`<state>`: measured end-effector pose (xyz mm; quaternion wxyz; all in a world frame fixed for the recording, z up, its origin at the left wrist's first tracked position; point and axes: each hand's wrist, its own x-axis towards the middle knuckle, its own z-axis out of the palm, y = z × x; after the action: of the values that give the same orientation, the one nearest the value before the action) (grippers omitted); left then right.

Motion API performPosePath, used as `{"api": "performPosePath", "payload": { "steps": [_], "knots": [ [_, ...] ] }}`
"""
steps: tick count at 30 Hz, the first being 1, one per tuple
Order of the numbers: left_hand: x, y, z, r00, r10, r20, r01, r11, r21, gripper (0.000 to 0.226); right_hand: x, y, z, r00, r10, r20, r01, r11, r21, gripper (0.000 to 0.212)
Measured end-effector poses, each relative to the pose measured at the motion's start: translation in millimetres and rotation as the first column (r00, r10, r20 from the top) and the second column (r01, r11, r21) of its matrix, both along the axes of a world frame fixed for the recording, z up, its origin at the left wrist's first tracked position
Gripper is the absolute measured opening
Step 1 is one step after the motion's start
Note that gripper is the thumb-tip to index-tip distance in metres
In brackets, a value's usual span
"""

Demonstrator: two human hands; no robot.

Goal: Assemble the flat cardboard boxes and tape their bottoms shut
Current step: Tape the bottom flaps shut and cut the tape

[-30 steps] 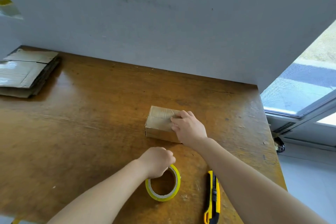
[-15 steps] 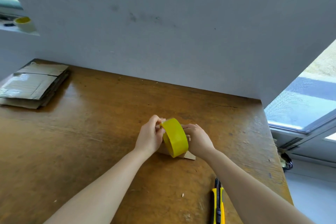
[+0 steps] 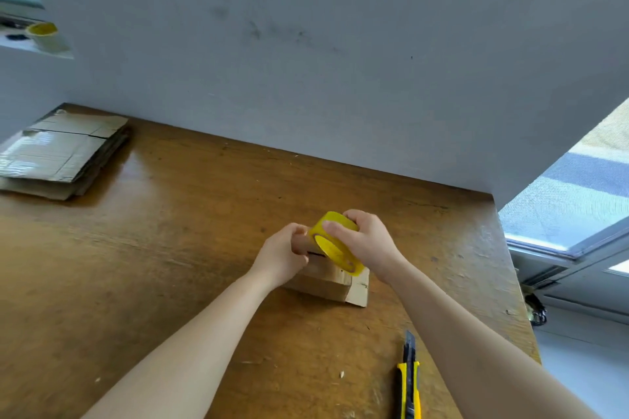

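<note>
A small assembled cardboard box (image 3: 325,282) lies on the wooden table (image 3: 170,265), one loose flap sticking out at its right end. Just above its top is a yellow tape roll (image 3: 335,243), tilted on edge. My right hand (image 3: 369,243) grips the roll from the right, thumb across its rim. My left hand (image 3: 280,255) rests on the left part of the box, its fingers pinched together at the roll's left edge where the tape comes off. Both hands hide most of the box top, apart from a dark seam.
A stack of flat cardboard boxes (image 3: 64,153) lies at the table's far left. A yellow and black utility knife (image 3: 408,381) sits near the front right edge. A second tape roll (image 3: 44,36) stands on a ledge at upper left. The wall runs behind the table, and a window is at the right.
The left hand lifted the tape roll off the table and brought it over the box. The right hand came off the box top and now grips the roll, while the left pinches at its edge.
</note>
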<state>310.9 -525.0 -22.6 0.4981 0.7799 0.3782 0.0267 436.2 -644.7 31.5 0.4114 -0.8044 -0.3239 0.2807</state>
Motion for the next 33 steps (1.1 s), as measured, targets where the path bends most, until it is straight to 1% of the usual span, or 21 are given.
{"api": "performPosePath", "payload": {
  "steps": [1, 2, 4, 6, 7, 9, 11, 12, 15, 17, 20, 22, 24, 26, 28, 31, 33],
  "knots": [
    [-0.4, 1.4, -0.4, 1.000, -0.013, -0.015, 0.012, 1.000, -0.005, 0.065, 4.4, -1.4, 0.8, 1.000, -0.004, 0.005, 0.004, 1.000, 0.009, 0.033],
    [-0.4, 3.3, -0.7, 1.000, -0.010, -0.021, 0.010, 1.000, -0.020, 0.073, 7.0, -2.4, 2.2, 1.000, 0.006, 0.003, -0.006, 1.000, 0.003, 0.031],
    [0.4, 6.0, -0.3, 1.000, 0.016, -0.020, -0.017, 0.999, -0.051, 0.075, 5.5, -2.9, 1.8, 0.998, 0.059, 0.019, -0.059, 0.998, -0.028, 0.029],
    [0.8, 7.0, -1.3, 0.998, 0.052, -0.023, -0.054, 0.997, -0.063, 0.072, -0.1, -0.2, -0.4, 0.996, 0.090, 0.021, -0.089, 0.996, -0.025, 0.027],
    [0.7, 6.5, -2.5, 0.996, 0.083, -0.018, -0.084, 0.992, -0.092, 0.069, -2.7, 2.0, -1.4, 0.995, 0.102, 0.022, -0.102, 0.995, -0.018, 0.026],
    [-0.4, 4.7, -0.8, 0.989, 0.146, 0.023, -0.139, 0.970, -0.200, 0.058, -4.4, 7.7, -2.0, 0.991, 0.128, 0.036, -0.127, 0.992, -0.029, 0.024],
    [-1.7, 4.3, 4.3, 0.976, 0.196, 0.094, -0.154, 0.928, -0.339, 0.036, -1.9, 11.0, -1.0, 0.991, 0.130, 0.029, -0.128, 0.991, -0.045, 0.022],
    [-2.5, 4.8, 7.9, 0.968, 0.220, 0.120, -0.155, 0.901, -0.405, 0.031, -1.1, 12.1, -0.4, 0.991, 0.134, 0.025, -0.132, 0.990, -0.052, 0.021],
    [-3.5, 7.9, 13.6, 0.936, 0.315, 0.159, -0.171, 0.798, -0.577, 0.033, -2.7, 14.8, -2.1, 0.989, 0.144, 0.042, -0.141, 0.987, -0.073, 0.021],
    [-4.3, 9.5, 13.3, 0.907, 0.395, 0.148, -0.224, 0.748, -0.625, 0.031, -4.6, 16.8, -2.2, 0.988, 0.141, 0.063, -0.135, 0.987, -0.087, 0.022],
    [-3.6, 10.7, 9.6, 0.894, 0.425, 0.145, -0.265, 0.760, -0.594, 0.020, -6.3, 19.6, -0.1, 0.979, 0.169, 0.116, -0.154, 0.980, -0.128, 0.025],
    [-1.2, 11.1, 9.6, 0.887, 0.444, 0.126, -0.293, 0.753, -0.589, 0.016, -8.7, 21.4, 2.4, 0.966, 0.199, 0.165, -0.173, 0.972, -0.158, 0.029],
    [1.8, 12.0, 10.0, 0.889, 0.444, 0.107, -0.318, 0.770, -0.553, 0.018, -10.4, 22.1, 4.2, 0.959, 0.216, 0.185, -0.184, 0.967, -0.176, 0.037],
    [4.0, 11.1, 8.8, 0.893, 0.441, 0.094, -0.340, 0.796, -0.500, 0.022, -8.8, 21.4, 6.9, 0.964, 0.217, 0.155, -0.187, 0.964, -0.187, 0.045],
    [4.3, 8.6, 6.5, 0.893, 0.438, 0.101, -0.349, 0.818, -0.457, 0.025, -4.3, 20.7, 10.9, 0.972, 0.216, 0.097, -0.194, 0.961, -0.195, 0.042],
    [2.2, 6.1, 3.2, 0.891, 0.438, 0.121, -0.361, 0.844, -0.398, 0.024, -0.1, 21.3, 15.6, 0.968, 0.244, 0.065, -0.224, 0.948, -0.225, 0.027],
    [1.1, 5.9, 0.6, 0.872, 0.470, 0.138, -0.384, 0.831, -0.401, 0.022, 0.4, 21.9, 18.0, 0.972, 0.225, 0.066, -0.202, 0.947, -0.249, 0.028]
  ]
}}
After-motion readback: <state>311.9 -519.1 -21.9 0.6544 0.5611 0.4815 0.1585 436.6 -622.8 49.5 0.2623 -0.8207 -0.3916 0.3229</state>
